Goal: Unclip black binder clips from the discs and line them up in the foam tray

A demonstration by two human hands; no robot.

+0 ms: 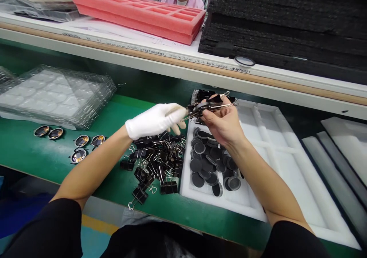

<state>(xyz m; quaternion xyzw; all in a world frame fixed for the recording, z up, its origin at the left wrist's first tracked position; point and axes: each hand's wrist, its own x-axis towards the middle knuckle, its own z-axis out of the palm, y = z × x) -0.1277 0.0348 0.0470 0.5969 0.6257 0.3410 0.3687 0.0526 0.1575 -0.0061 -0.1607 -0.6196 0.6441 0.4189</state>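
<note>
At the left of the frame lie clear plastic trays [54,93], with round metal-rimmed pieces [82,140] below and to their right. The white-gloved left hand [157,120] is left of the centre, fingers partly bent and its thumb and forefinger at the wire handles; whether they pinch these cannot be told. Below it spreads a pile of black binder clips [157,162]. Just right of the centre, the bare right hand [225,122] grasps a round dark piece [202,106] with binder clips on it, thumb against the near side. Under that hand, loose black discs [200,166] fill part of a white tray [282,173]. Across the upper frame, small print lines the white rail [183,72]; LESSO can be read toward its right, the rest mostly too small.
</note>
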